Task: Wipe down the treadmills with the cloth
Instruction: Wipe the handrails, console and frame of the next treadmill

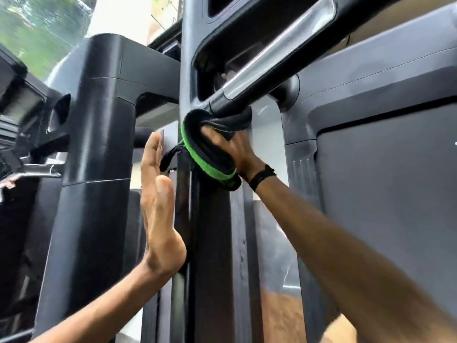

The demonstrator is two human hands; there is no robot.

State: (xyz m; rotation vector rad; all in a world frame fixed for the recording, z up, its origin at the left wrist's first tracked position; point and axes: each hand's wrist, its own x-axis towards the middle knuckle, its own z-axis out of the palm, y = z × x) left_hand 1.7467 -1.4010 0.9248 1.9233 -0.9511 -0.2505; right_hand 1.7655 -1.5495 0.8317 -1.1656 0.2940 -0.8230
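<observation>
You are mid-wipe: your right hand (230, 147) grips the cloth (210, 154) against the treadmill upright (212, 243), just under the handlebar (272, 70). Your left hand (158, 201) rests flat beside it, fingers straight. Next, I judge, drag the cloth down the upright.

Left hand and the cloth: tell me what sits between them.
In the head view, the treadmill's dark upright post stands between the flat left hand and the green-edged cloth, which the right hand holds.

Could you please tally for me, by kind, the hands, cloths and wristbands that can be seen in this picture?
Hands: 2, the left hand flat against the treadmill, the right hand gripping the cloth.
Cloths: 1, black with a green edge.
Wristbands: 1, a black wristband on the right wrist.
Total: 4.
</observation>
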